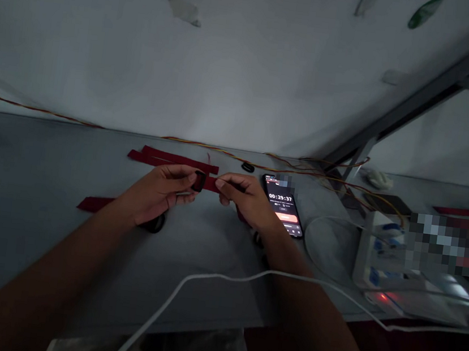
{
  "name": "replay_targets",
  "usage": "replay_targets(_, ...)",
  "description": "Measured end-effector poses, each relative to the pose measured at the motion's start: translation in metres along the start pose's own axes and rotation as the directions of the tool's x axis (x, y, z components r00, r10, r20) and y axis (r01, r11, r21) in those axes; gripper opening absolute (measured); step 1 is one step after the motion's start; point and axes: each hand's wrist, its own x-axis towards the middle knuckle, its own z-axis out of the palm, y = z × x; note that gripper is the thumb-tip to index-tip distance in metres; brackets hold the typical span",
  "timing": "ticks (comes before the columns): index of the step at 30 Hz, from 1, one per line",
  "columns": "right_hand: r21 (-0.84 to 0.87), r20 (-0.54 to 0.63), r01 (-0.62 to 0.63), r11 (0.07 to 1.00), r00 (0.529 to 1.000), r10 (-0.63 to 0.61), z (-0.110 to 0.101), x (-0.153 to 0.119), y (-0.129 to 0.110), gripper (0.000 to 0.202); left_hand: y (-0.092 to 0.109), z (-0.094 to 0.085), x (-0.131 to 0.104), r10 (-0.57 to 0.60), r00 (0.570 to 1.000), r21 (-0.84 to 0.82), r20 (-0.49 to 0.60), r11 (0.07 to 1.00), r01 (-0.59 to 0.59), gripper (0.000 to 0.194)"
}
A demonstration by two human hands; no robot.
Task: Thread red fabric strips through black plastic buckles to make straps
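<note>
Between thumb and fingers, my left hand (156,188) pinches a small black buckle (200,181). A short red strap (211,184) runs from the buckle to my right hand (252,200), whose thumb and fingertips are closed on it. Whether the strap is threaded fully through the buckle is too dark to tell. Behind my hands, more red straps (176,161) lie flat on the grey table (186,289). Another red strap (94,204) and a black ring-shaped piece (159,224) lie by my left wrist, partly hidden by it. Dark pieces under my right wrist are mostly covered.
A small black buckle (248,167) lies near the wall. Right of my hand is a phone (287,216) showing a timer. A white cable (222,277) crosses in front of my right forearm. Twisted wires (228,154) follow the wall, and a power strip (364,254) stands right.
</note>
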Motion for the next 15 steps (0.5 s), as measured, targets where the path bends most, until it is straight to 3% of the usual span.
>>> replay_targets(4,-0.031,0.063,0.056,0.998,0.997,-0.054,0.004,-0.001,0.001,0.028,-0.006,-0.002,0.002,0.027,1.0,0.092,0.014,0.995,-0.029,0.023)
replay_targets(8,-0.05,-0.025,0.185,0.981,0.982,-0.186,0.012,0.0,0.008,0.024,-0.009,-0.001,0.003,0.068,0.998,0.105,0.014,0.992,-0.069,0.022)
replay_targets(11,-0.162,-0.016,0.299,0.94,0.952,-0.305,0.015,0.001,0.009,0.022,-0.01,-0.001,0.003,0.08,0.996,0.131,0.028,0.988,-0.083,0.023)
replay_targets(15,-0.186,-0.047,0.28,0.942,0.955,-0.293,0.013,-0.002,-0.001,0.014,-0.012,0.001,0.003,0.062,0.998,0.237,0.028,0.969,-0.067,0.027)
